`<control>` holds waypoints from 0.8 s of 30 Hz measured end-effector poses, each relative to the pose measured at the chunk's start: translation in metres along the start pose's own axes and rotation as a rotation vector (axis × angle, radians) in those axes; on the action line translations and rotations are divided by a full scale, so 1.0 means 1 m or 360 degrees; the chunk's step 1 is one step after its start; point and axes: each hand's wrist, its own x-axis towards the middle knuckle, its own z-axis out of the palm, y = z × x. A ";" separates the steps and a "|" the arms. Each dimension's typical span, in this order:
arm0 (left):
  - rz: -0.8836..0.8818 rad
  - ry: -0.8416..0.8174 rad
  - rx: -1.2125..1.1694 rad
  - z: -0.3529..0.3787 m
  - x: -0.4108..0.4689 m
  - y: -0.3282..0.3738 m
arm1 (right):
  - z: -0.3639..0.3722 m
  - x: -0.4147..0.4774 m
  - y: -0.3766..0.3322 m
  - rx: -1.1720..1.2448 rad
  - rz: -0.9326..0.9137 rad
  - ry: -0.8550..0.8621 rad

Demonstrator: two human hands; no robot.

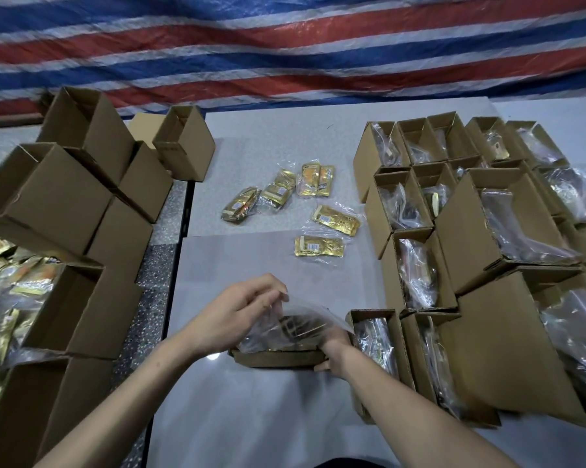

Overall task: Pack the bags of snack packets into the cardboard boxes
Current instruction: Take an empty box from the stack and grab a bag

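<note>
Empty cardboard boxes (pixel 82 184) stacked at left. Left hand (pixel 237 314) pinching clear bag of snack packets (pixel 284 327) over small open box (pixel 278 358) on bench (pixel 268 417); right hand (pixel 333 354) gripping box's side. Filled boxes (pixel 419 271) at right.

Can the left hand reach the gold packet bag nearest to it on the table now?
Probably yes: bare table lies between the left hand and the nearest gold bag. But it pinches the clear bag, so it must release first.
</note>
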 end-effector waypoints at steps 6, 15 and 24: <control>-0.0128 -0.0098 0.0380 0.005 -0.001 -0.037 | -0.004 -0.006 -0.006 -0.0068 0.0015 0.0023; -0.0406 -0.0153 0.0568 0.016 -0.002 -0.078 | -0.003 -0.003 -0.008 -0.0077 0.0001 0.0010; -0.0646 -0.0240 0.1382 0.046 0.023 -0.108 | -0.003 0.001 -0.006 0.0037 0.0048 -0.0013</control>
